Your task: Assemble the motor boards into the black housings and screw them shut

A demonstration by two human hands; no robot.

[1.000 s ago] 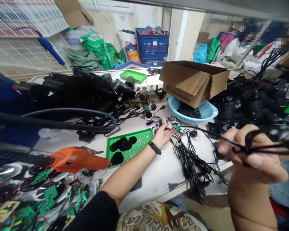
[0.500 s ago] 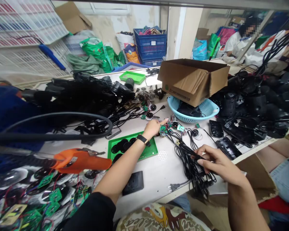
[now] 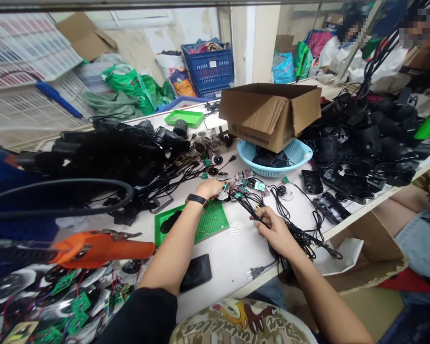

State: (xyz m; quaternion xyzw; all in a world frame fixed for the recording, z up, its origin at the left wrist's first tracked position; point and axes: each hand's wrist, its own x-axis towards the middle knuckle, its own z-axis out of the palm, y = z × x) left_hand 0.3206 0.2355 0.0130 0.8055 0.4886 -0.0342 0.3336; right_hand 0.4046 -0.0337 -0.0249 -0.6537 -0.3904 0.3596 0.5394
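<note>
**Right hand [image 3: 275,229] bunching black power cords [image 3: 252,210], left hand [image 3: 209,189] at small wired circuit boards [image 3: 236,188]**

Far left of the left hand, a heap of green circuit boards [image 3: 71,301] with red and black leads, beside an orange power tool [image 3: 100,248]. Above those, a black coiled hose [image 3: 75,188] and a dense mass of black cables [image 3: 111,153]. Under the left wrist, a green perforated tray [image 3: 215,222], with a black disc [image 3: 170,222] partly hidden by the forearm.

Left hand curled, fingers down, at the edge of the wired boards; no telling whether anything is pinched. Right hand closed, thumb and fingers gathered tightly around the cords, which trail toward the boards.

Beyond the right hand, a light blue colander [image 3: 272,167] under a cardboard box [image 3: 268,114], then a large heap of black plastic housings [image 3: 358,148]. Only a small batch of boards lies between the hands, so much appears left, going by the full heaps on both sides.
</note>
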